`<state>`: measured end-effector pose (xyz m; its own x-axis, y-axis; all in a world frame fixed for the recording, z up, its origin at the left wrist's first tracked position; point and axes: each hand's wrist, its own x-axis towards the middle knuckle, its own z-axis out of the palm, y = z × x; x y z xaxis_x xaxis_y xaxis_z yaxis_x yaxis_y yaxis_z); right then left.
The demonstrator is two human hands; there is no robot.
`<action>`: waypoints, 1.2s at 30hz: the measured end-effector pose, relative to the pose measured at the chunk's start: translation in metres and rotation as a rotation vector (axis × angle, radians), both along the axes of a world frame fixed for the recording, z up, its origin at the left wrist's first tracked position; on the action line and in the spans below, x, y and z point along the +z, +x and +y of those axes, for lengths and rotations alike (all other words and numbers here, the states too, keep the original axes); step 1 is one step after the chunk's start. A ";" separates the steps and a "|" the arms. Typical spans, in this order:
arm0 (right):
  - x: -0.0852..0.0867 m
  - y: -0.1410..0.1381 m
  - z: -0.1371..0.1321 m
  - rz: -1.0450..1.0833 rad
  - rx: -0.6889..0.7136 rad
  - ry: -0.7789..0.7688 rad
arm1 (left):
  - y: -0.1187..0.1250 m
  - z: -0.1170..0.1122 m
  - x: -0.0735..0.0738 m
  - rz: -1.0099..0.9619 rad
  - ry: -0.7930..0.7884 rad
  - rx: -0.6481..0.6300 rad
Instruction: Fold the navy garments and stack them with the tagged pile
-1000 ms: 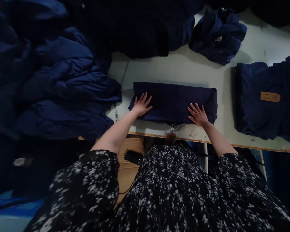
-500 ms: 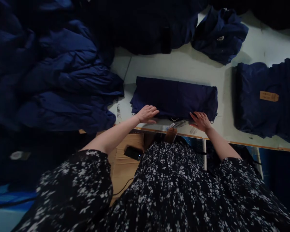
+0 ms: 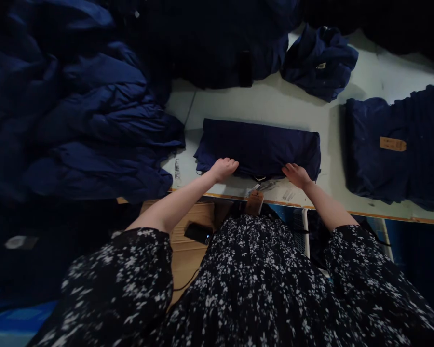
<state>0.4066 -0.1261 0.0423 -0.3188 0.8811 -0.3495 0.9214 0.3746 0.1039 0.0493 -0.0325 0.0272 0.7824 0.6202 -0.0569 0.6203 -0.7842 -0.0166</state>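
A folded navy garment (image 3: 256,144) lies flat on the table in front of me, its long side parallel to the edge. My left hand (image 3: 224,168) is closed on its near edge, left of the middle. On the same edge, right of the middle, my right hand (image 3: 295,174) grips the cloth with curled fingers. Between the hands, a brown cardboard tag (image 3: 254,202) hangs from the garment over the table edge. The fingertips of both hands are partly hidden by the fabric.
Loose navy garments (image 3: 112,120) are heaped at left. A stack of folded navy garments (image 3: 369,168) with a tag (image 3: 393,143) stands at right. A crumpled navy garment (image 3: 320,67) lies at the back of the pale table (image 3: 217,103). Below sits a black phone-like device (image 3: 198,233) on cardboard.
Both hands were lying on the garment's near edge with fingers extended; now their fingers are curled around it. The garment's near edge bulges slightly between them.
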 end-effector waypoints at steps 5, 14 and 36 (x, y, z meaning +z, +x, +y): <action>0.034 0.010 0.027 0.160 -0.204 0.053 | 0.002 0.026 0.035 -0.097 -0.007 0.120; 0.163 0.046 0.057 0.528 -0.179 0.071 | -0.004 0.067 0.165 -0.105 -0.010 0.175; 0.009 -0.015 0.066 0.359 -0.331 0.236 | 0.055 0.069 0.026 -0.183 -0.084 0.401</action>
<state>0.3917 -0.0601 0.0516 -0.0737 0.9960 -0.0499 0.9791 0.0628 -0.1933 0.1046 0.0367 0.0528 0.4829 0.8757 -0.0034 0.8624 -0.4749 0.1751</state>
